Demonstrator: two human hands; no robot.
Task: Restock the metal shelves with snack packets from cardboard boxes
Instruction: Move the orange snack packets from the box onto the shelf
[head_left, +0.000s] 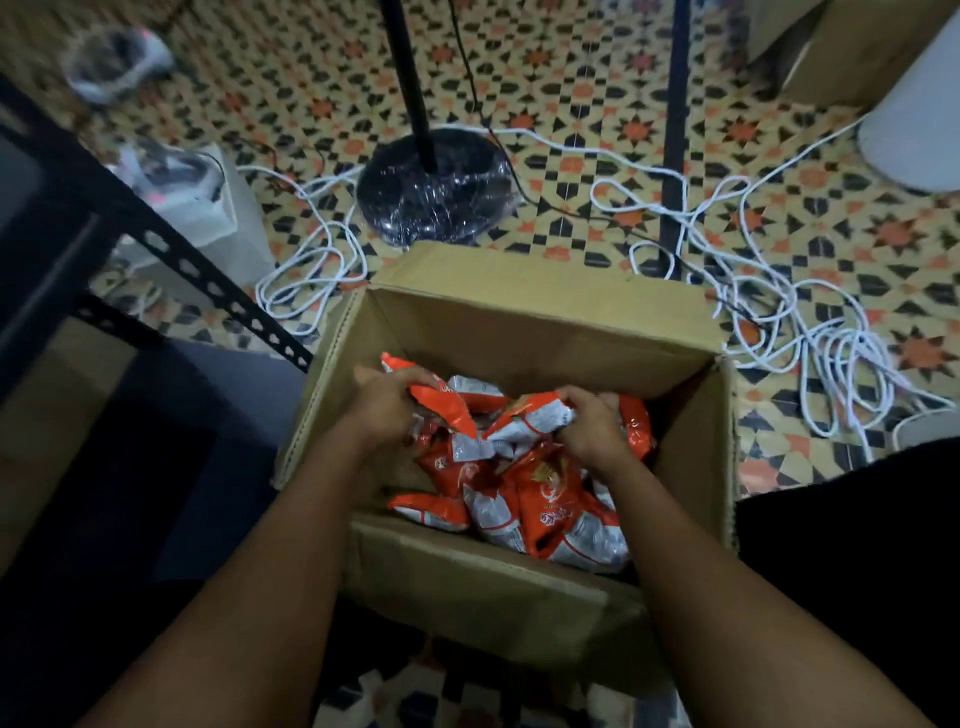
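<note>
One cardboard box (524, 322); roughly ten snack packets (545, 512); two hands (387, 410).

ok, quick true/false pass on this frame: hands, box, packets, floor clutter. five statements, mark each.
1. Both hands are inside the cardboard box. True.
2. The left hand grips an orange packet. True.
3. The right hand rests flat on the box rim. False: its fingers curl round a silver-and-orange packet inside the box.
4. The box is empty apart from the two held packets. False: more snack packets lie piled below the hands.
5. White cable lies looped on the tiled floor beyond the box. True.
</note>
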